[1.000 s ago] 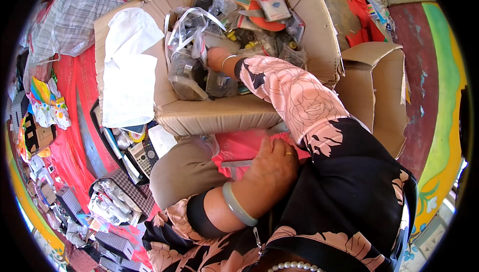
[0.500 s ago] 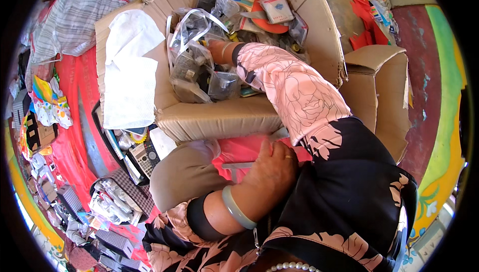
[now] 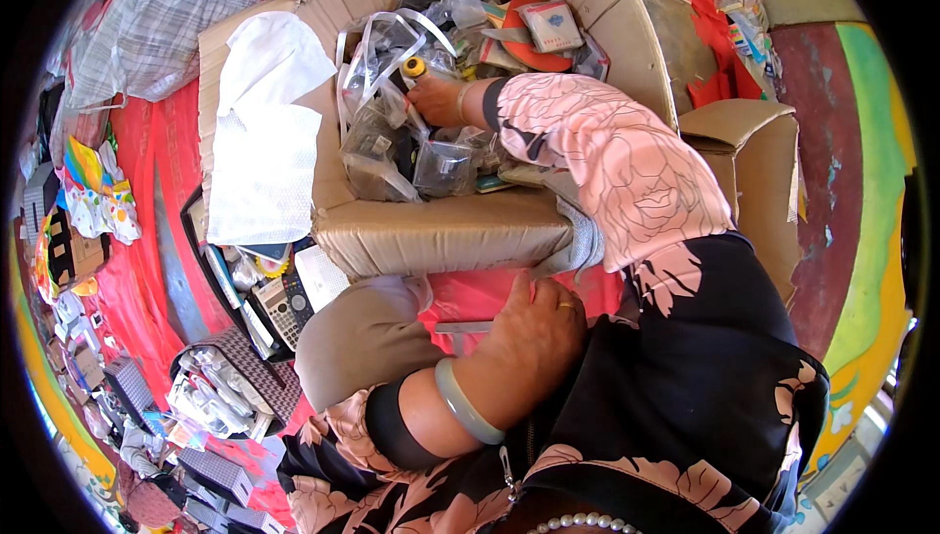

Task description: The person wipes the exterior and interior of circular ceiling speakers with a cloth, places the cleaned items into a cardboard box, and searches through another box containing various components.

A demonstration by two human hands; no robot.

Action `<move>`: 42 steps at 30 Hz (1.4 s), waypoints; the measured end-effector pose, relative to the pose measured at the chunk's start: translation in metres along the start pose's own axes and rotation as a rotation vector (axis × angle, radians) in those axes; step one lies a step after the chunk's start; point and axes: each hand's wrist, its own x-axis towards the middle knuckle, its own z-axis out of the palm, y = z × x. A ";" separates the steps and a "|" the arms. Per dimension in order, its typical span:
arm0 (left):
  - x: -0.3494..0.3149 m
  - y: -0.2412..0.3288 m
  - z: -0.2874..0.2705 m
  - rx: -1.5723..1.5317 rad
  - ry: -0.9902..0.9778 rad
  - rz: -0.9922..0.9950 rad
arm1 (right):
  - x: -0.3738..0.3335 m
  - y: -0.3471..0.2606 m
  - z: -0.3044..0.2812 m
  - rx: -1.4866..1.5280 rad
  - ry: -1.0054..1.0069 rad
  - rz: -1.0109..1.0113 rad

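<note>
My right hand (image 3: 438, 101) reaches into an open cardboard box (image 3: 441, 232). Its fingers are closed round a slim object with a round yellow end (image 3: 414, 67), whose kind I cannot make out. Around that hand lie clear plastic bags (image 3: 446, 168) with small items inside, and a looped white strap (image 3: 390, 21). Farther back in the box are a flat orange-red piece (image 3: 537, 50) and a small pale packet (image 3: 551, 25). My left hand (image 3: 534, 333), wearing a ring, rests curled near my lap; I see nothing in it, and its fingertips are hidden.
White padded sheets (image 3: 262, 177) hang over the box's left flap. Below them is a tray with a calculator (image 3: 284, 311). A second cardboard box (image 3: 759, 167) stands at the right. Baskets (image 3: 240, 377) and many small goods spread over red cloth (image 3: 147, 289) at the left.
My right hand has lifted slightly, and the yellow-ended object now shows in its fingers. The right elbow has shifted right, uncovering a grey cloth at the box's front corner. My left hand stays put.
</note>
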 end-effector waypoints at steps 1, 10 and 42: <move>-0.001 0.000 0.000 -0.015 -0.005 0.001 | -0.011 0.004 -0.014 -0.016 -0.014 -0.025; -0.002 0.004 0.010 -0.082 0.039 -0.020 | -0.055 0.016 -0.015 -0.134 -0.011 -0.093; -0.005 0.007 0.010 -0.092 0.082 0.033 | -0.142 0.015 -0.106 -0.225 0.267 -0.323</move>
